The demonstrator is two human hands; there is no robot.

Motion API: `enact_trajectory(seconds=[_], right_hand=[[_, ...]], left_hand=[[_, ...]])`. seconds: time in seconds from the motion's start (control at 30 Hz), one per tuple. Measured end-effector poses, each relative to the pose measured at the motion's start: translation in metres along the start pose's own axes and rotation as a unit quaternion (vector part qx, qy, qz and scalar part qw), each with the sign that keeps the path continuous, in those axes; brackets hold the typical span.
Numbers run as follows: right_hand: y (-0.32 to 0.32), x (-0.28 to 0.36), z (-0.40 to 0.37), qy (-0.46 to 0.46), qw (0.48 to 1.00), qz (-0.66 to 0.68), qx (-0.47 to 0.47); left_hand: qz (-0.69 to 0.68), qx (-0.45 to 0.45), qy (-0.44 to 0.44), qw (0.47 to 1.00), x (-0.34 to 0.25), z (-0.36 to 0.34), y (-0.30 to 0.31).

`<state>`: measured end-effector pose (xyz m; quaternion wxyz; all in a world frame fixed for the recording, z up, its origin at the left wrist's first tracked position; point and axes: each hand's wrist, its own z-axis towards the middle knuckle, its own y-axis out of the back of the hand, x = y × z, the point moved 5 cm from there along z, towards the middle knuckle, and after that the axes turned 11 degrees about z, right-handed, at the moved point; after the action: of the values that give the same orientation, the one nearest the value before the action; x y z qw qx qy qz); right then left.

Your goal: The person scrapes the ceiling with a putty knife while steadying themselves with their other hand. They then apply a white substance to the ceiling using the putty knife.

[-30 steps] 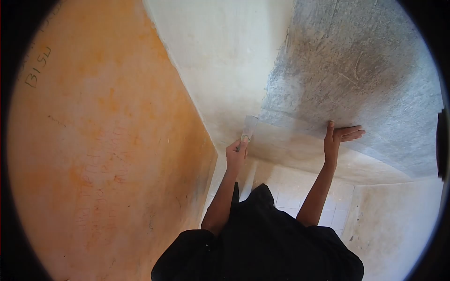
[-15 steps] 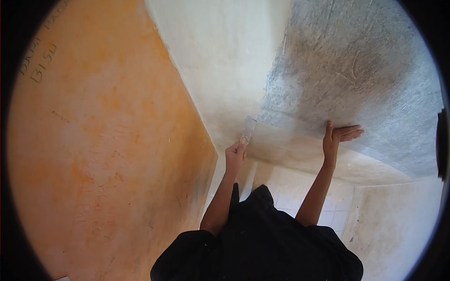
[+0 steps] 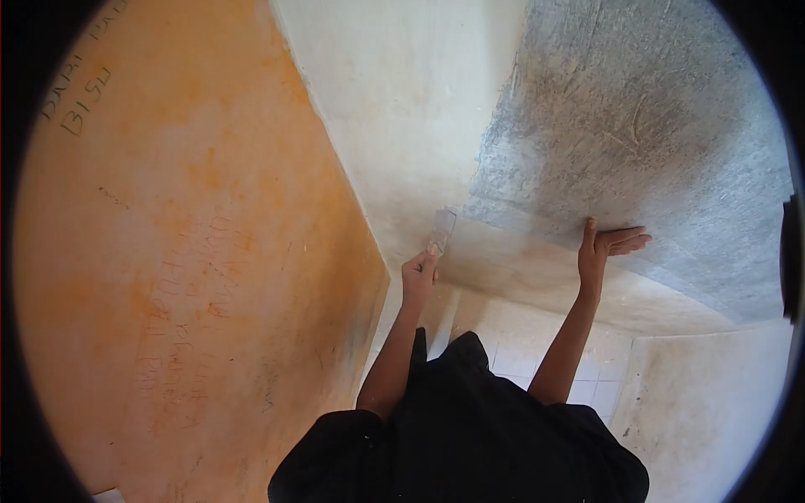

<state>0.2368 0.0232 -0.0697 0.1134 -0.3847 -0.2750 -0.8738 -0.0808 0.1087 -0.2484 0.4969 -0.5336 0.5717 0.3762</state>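
My left hand [image 3: 418, 275] is closed around the handle of a flat scraper [image 3: 443, 230]. The tool points up and slightly right, its broad blade over the whitish painted surface [image 3: 402, 109], just left of a rough grey bare patch [image 3: 620, 109]. Most of the handle is hidden inside the fist. To the right, my right hand [image 3: 608, 241] rests open at the lower part of the grey patch, thumb up and fingers stretched out to the right. It holds nothing.
An orange wall [image 3: 193, 210] with handwriting on it runs along the left and meets the whitish surface at a corner. Pale tiles [image 3: 516, 360] show behind my black shirt [image 3: 503, 444]. A pale wall [image 3: 704, 402] stands at the lower right, and a dark object [image 3: 789, 260] at the right edge.
The scraper has shifted very slightly left and down with my left hand. My right hand stays in place. The view has turned a little, so the wall markings sit slightly differently.
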Motion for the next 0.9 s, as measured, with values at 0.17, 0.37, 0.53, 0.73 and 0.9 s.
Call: enact_trajectory(seconds=[0.17,0.37,0.53,0.73,0.9], right_hand=[[0.004,-0.004,0.003,0.003,1.000,-0.003,-0.002],[0.005,0.000,-0.001,0.011,1.000,-0.002,-0.018],[0.008,-0.003,-0.002,0.011,1.000,-0.008,-0.013],[0.007,-0.002,-0.001,0.019,1.000,-0.009,-0.015],[0.006,-0.003,-0.002,0.010,1.000,-0.015,0.001]], left_hand=[[0.012,0.007,0.005,1.000,-0.006,-0.009,0.000],[-0.006,0.027,-0.007,1.000,0.002,0.005,-0.005],[0.005,0.017,-0.004,1.000,-0.014,-0.002,-0.002],[-0.016,0.028,0.022,0.999,-0.013,-0.003,-0.008],[-0.012,0.015,0.023,1.000,0.000,-0.004,-0.006]])
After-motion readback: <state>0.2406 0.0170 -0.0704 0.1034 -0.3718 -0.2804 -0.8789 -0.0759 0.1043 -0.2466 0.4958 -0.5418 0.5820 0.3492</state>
